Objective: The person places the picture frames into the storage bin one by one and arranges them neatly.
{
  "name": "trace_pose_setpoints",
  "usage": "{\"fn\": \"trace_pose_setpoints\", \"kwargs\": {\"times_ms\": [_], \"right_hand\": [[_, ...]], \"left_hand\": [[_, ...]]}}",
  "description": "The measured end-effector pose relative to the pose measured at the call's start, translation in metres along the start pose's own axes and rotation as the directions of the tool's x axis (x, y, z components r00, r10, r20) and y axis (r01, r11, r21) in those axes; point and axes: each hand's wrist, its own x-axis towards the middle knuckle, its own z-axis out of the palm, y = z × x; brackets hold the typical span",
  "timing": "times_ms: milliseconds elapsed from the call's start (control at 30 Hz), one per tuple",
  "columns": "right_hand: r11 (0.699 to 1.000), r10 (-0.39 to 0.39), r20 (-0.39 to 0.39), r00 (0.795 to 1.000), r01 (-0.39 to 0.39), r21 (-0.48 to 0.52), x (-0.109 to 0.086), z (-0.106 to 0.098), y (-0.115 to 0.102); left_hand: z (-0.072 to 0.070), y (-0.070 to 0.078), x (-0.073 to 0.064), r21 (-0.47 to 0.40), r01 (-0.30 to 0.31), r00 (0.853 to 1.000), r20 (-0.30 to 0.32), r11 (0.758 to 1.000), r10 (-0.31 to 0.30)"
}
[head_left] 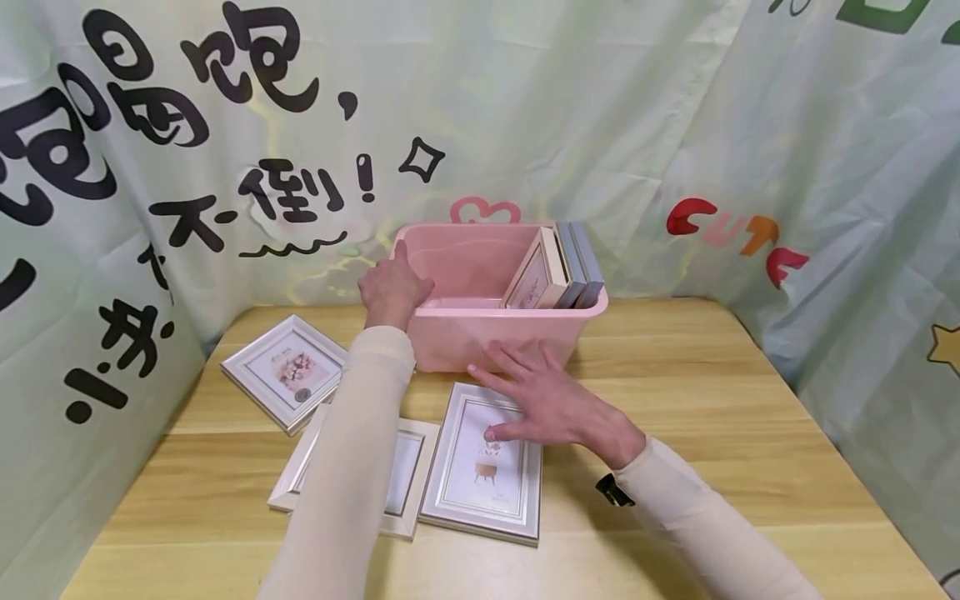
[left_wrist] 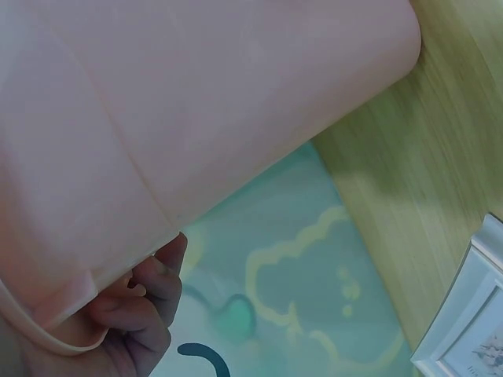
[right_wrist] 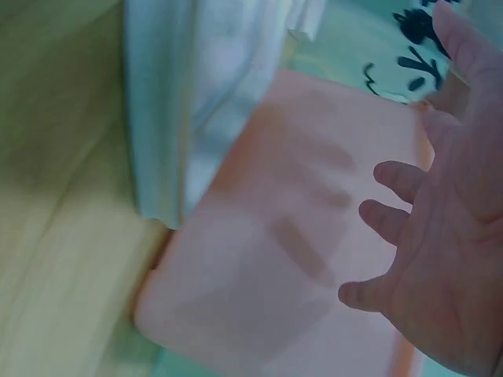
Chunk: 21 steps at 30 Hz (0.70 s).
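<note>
A pink plastic bin (head_left: 495, 340) stands on the table, several picture frames (head_left: 558, 267) leaning upright at its right end. My left hand (head_left: 393, 292) grips the bin's left rim; in the left wrist view its fingers (left_wrist: 153, 302) curl beneath the lip. Spread fingers mark my right hand (head_left: 551, 408), which hovers over a silver picture frame (head_left: 480, 500) and close to the bin's front wall, holding nothing. That wall (right_wrist: 267, 236) and a picture frame's edge (right_wrist: 157, 118) show in the right wrist view. My left forearm partly hides a cream picture frame (head_left: 408, 479).
Another silver picture frame (head_left: 285, 375), with a flower print, lies at the table's left. Behind the wooden table (head_left: 675, 375) hangs a pale printed cloth (head_left: 562, 108), and the bin stands near it. A small black clip (head_left: 615, 490) sits at my right cuff.
</note>
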Motion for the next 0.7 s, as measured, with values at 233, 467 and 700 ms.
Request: {"fn": "trace_pose_setpoints", "kwargs": {"times_ms": [233,467,700], "right_hand": [[0.999,0.019,0.121,0.992,-0.024,0.035,0.004,0.019,0.003],[0.998,0.002,0.155,0.988,-0.011,0.056,0.006,0.031,0.006],[0.997,-0.034,0.183,0.983,0.020,0.078,0.008,0.037,0.009]], "left_hand": [[0.002,-0.001,0.000,0.017,0.003,1.000,0.011,1.000,-0.003],[0.000,0.001,0.000,0.007,0.008,1.000,0.010,1.000,-0.008],[-0.001,0.002,0.000,0.006,0.010,1.000,0.020,1.000,-0.010]]}}
